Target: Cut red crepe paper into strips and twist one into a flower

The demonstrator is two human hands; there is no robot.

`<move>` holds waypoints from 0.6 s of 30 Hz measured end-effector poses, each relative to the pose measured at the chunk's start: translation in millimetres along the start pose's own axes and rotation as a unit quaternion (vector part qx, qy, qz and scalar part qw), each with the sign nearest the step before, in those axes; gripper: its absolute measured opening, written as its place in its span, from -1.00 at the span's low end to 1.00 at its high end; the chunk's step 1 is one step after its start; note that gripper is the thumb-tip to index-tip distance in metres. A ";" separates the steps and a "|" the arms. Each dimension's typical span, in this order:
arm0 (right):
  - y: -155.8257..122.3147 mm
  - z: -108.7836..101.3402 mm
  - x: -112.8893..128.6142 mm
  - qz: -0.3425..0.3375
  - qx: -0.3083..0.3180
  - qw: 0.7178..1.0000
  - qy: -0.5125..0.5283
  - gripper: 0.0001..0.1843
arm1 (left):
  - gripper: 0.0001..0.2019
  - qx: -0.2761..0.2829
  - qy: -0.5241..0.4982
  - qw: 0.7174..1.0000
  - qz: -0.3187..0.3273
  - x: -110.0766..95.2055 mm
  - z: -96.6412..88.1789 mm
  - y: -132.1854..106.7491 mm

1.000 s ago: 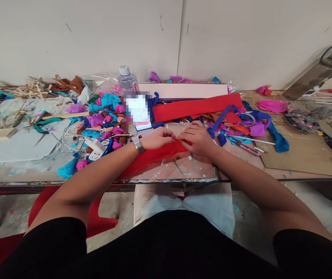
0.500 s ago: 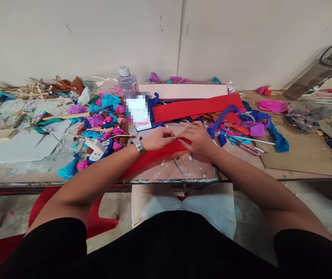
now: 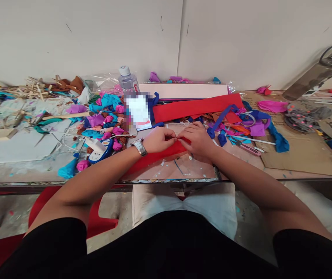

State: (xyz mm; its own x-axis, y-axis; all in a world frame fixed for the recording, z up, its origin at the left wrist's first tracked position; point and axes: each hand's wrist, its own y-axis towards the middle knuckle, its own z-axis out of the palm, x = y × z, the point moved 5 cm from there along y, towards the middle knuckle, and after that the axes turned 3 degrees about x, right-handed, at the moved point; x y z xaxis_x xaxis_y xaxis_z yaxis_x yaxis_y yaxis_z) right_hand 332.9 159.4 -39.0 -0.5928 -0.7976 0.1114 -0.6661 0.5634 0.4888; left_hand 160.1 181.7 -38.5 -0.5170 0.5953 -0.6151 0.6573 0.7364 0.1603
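Both hands meet over the front middle of the table, pinching a strip of red crepe paper (image 3: 151, 159). My left hand (image 3: 162, 139), with a metal watch (image 3: 139, 146) on its wrist, grips the strip's upper edge between thumb and forefinger. Close against it, my right hand (image 3: 195, 140) has its fingers bent and closed on the same paper, part of which shows beneath them. The strip trails down to the left under my left forearm. Behind the hands lies a wider folded red crepe paper piece (image 3: 197, 107). My fingertips partly hide the pinched edge.
A lit phone (image 3: 139, 112) leans before a plastic bottle (image 3: 128, 80). Rolled paper flowers (image 3: 108, 116) and a blue power strip (image 3: 100, 151) lie left, near green-handled pliers (image 3: 48, 124). Paper scraps, a pink cutter (image 3: 250, 149) and cardboard (image 3: 294, 155) lie right. A dark bottle (image 3: 308, 75) leans far right.
The red strip below the hands has shifted slightly and its lower edge sits a little higher. Both hands keep their pinch in nearly the same place.
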 end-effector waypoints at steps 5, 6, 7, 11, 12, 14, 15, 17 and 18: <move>0.0 1.3 -0.7 0.008 0.010 1.000 0.014 -0.84 | -0.75 -0.006 0.014 1.000 0.003 0.9 0.6 0.4; -0.1 1.5 -1.1 0.009 0.009 1.000 0.015 -0.84 | -0.75 -0.007 0.011 1.000 0.003 1.4 0.6 0.5; -0.1 1.5 -1.4 0.010 0.007 1.000 0.014 -0.84 | -0.75 -0.007 0.006 1.000 0.002 1.9 0.6 0.6; 0.1 0.8 -1.7 0.008 0.000 1.000 0.019 -0.84 | -0.75 -0.003 -0.002 1.000 0.006 2.3 1.1 0.5; 0.2 0.7 -1.8 0.009 0.000 1.000 0.021 -0.84 | -0.75 -0.004 0.003 1.000 0.010 1.9 1.1 0.3; 0.3 0.7 -2.5 0.013 0.002 1.000 0.027 -0.84 | -0.75 -0.008 0.020 1.000 0.017 0.3 1.2 -0.3; 0.4 0.9 -3.0 0.016 0.002 0.999 0.030 -0.84 | -0.74 -0.012 0.031 0.999 0.020 -0.6 1.1 -0.7; 0.3 1.3 -4.0 0.018 0.001 0.999 0.036 -0.84 | -0.74 -0.018 0.054 0.998 0.024 -2.3 1.1 -1.6; 0.2 1.5 -4.5 0.019 0.000 0.999 0.039 -0.84 | -0.74 -0.021 0.065 0.997 0.023 -3.0 1.1 -2.0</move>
State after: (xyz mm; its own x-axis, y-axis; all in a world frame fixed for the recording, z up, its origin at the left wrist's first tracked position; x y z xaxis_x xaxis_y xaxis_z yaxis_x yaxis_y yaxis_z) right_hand 334.7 163.4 -40.7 -0.5806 -0.7901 0.1963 -0.6441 0.5933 0.4828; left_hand 160.9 178.1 -37.9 -0.5552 0.6638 -0.5011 0.6605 0.7181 0.2194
